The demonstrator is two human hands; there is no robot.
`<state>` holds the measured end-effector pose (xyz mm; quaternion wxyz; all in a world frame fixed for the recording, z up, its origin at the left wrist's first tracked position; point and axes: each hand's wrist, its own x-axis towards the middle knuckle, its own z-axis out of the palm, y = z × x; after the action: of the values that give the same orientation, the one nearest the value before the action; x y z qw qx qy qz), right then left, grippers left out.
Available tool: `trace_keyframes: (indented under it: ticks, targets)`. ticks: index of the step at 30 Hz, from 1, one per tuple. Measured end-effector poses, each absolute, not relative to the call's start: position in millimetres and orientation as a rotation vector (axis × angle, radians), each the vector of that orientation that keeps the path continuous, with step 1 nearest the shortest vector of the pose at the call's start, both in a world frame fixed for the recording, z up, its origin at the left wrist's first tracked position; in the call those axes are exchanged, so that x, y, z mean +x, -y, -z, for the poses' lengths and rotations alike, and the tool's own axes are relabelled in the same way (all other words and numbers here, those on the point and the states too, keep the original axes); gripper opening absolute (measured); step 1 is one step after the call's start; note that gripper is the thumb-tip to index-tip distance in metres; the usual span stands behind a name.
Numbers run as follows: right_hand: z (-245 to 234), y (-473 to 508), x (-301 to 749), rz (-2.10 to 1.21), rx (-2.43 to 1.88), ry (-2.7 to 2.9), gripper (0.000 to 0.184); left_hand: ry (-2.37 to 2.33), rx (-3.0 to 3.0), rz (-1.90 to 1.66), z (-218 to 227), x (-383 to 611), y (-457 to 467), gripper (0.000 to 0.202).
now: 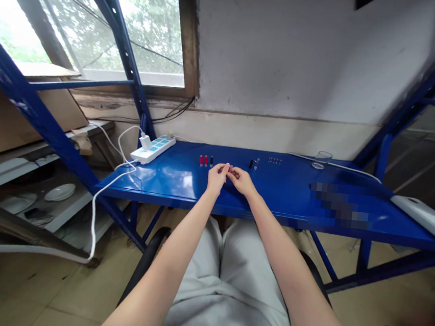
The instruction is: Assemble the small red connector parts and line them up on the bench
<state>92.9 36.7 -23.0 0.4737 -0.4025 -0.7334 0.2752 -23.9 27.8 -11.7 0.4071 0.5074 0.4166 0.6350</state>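
Observation:
My left hand and my right hand meet above the blue table, fingertips pinched together. Between them a tiny, partly clear piece shows; the fingers cover most of it, and I cannot make out its kind. Left of my hands stand two small red tubes and a black-topped one. Beyond my right hand is another small black-topped tube, with small clear pieces beside it. A row of several tiny parts lies farther right.
A white power strip with a plugged-in cord sits at the table's left end. A clear glass cup stands at the back right. A pixelated dark object and a white flat object lie at right. Blue posts frame the table.

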Motion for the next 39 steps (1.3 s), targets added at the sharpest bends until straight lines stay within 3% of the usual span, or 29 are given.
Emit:
trace_keyframes:
  ticks: [10,16,23,39]
  targets:
    - [19,-33,93,-0.604,-0.979,1.837,0.024,-1.008,1.169,-1.601,10,-25,-26,0.024]
    - [17,-32,95,-0.386,-1.156,1.845,0.022,-1.072,1.138,-1.630,8,-25,-26,0.014]
    - [15,-36,108,-0.212,-1.404,1.803,0.019,-1.087,1.226,-1.578,12,-25,-27,0.014]
    - [6,-65,173,-0.222,-1.742,1.770,0.023,-1.118,1.270,-1.538,12,-26,-25,0.013]
